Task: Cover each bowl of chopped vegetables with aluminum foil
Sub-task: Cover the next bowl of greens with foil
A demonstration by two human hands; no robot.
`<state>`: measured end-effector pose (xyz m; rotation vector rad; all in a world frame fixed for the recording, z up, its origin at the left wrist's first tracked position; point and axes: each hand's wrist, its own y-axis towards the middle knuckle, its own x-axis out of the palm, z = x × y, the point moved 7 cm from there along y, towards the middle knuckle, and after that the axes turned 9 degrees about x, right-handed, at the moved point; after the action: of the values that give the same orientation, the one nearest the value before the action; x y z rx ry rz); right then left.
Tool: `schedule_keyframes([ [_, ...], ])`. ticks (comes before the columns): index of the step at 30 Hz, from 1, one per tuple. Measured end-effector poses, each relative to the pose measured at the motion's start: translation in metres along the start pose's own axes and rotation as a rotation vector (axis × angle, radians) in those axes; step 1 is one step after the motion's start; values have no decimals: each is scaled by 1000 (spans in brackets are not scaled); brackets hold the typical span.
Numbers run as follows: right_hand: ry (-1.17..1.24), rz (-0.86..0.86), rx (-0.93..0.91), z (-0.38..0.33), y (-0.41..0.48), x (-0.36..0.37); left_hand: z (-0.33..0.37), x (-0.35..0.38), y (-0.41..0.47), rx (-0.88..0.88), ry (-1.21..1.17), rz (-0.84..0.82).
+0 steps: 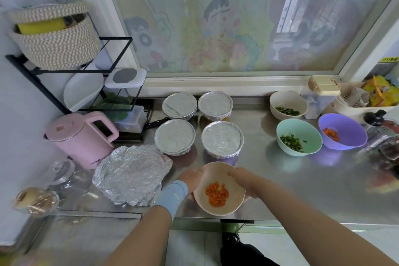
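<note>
Left hand (192,177), right hand (245,180) apparently grip bowl (216,174).

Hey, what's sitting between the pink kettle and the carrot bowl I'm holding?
A crumpled foil sheet lies between the kettle and the bowl, next to your left wrist. The head view shows it.

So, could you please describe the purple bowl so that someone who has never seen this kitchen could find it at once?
Start at the stainless steel counter below the large window and look to its right side. The round purple plastic bowl stands there, to the right of the mint green bowl and the white bowl. It alone is purple, with diced orange carrot inside.
</note>
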<state>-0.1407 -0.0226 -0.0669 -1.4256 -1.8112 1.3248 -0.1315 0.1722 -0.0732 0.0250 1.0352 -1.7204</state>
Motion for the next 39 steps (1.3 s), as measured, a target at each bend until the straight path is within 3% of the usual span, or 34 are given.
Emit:
schedule_keyframes([
  [3,23,-26,36,0,4,-3,-4,5,5,-29,-87,-57],
  [6,15,-26,119,0,13,-11,7,1,16,17,76,-100],
  [9,-195,263,35,-23,21,-43,42,-16,25,145,149,21],
  [13,-125,440,-118,-58,21,-74,74,-31,47,188,-28,153],
  [16,-80,440,-117,-69,32,-83,89,-33,62,196,-98,197],
  [22,194,257,-45,-73,44,-87,98,-26,79,94,-118,223],
  [28,272,339,-31,-73,48,-138,110,-5,106,28,-89,119],
  [32,94,544,-97,-82,46,-169,126,16,122,37,-243,37],
  [36,-434,745,-294,-94,35,-160,140,26,136,60,-234,12],
  [39,-749,783,-442,-98,31,-142,155,25,134,66,-247,11],
])
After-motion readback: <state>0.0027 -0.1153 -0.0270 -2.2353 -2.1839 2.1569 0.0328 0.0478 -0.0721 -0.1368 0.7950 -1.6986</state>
